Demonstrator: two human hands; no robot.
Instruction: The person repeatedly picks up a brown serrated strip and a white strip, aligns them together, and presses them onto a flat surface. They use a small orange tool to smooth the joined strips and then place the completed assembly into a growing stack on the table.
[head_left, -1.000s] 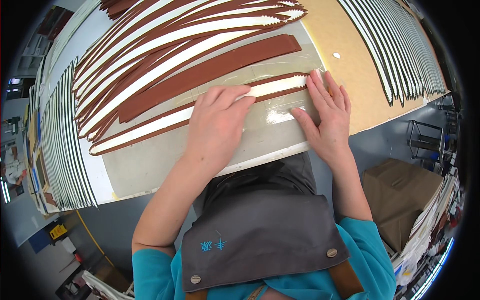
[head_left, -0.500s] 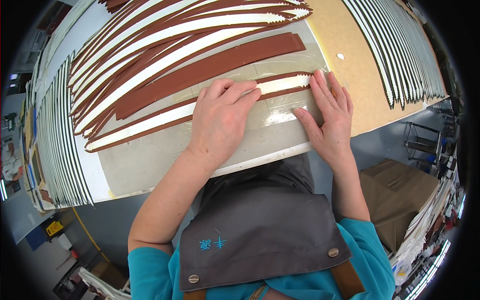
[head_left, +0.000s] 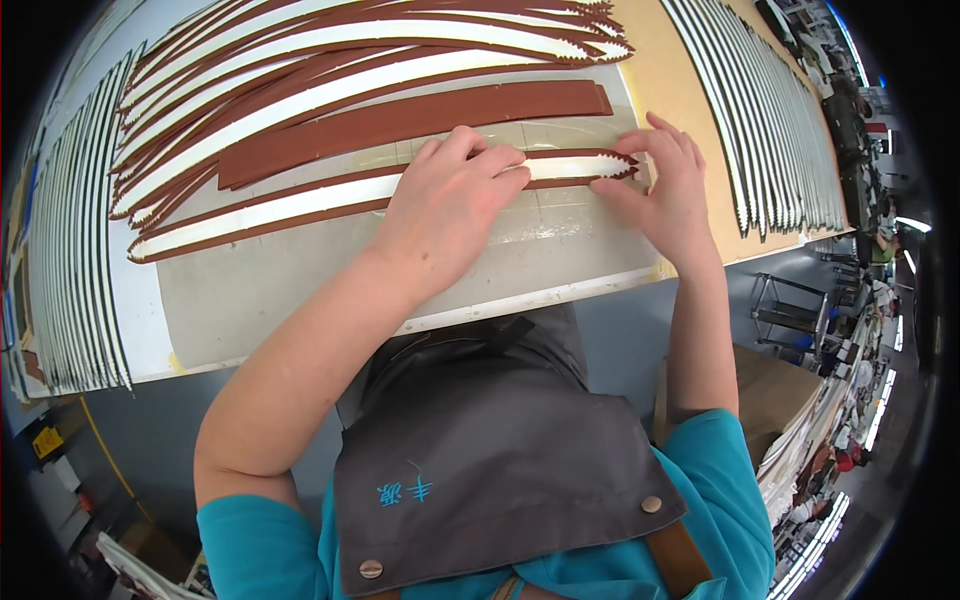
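A long strip [head_left: 290, 210], with a white middle and reddish-brown edges, lies across the grey work surface in front of me. My left hand [head_left: 445, 200] rests on it right of its middle, fingers bent and fingertips together, holding it down. Around the strip's jagged, pointed right end is my right hand [head_left: 665, 185], thumb below and fingers above, spread apart. Its thumb is slightly blurred. Just beyond the strip lie flat reddish-brown strips [head_left: 400, 125], stacked closely together.
A heap of similar brown and white strips [head_left: 330, 75] covers the far left. Rows of narrow dark-edged strips stand at the left [head_left: 75, 240] and right [head_left: 770, 130] of the table. The table's near edge [head_left: 540, 300] runs before my apron [head_left: 500, 460].
My right hand has gone from lying flat over the strip's end to arching around it, uncovering the pointed tip. My left hand stays on the strip. The whole view has shifted somewhat.
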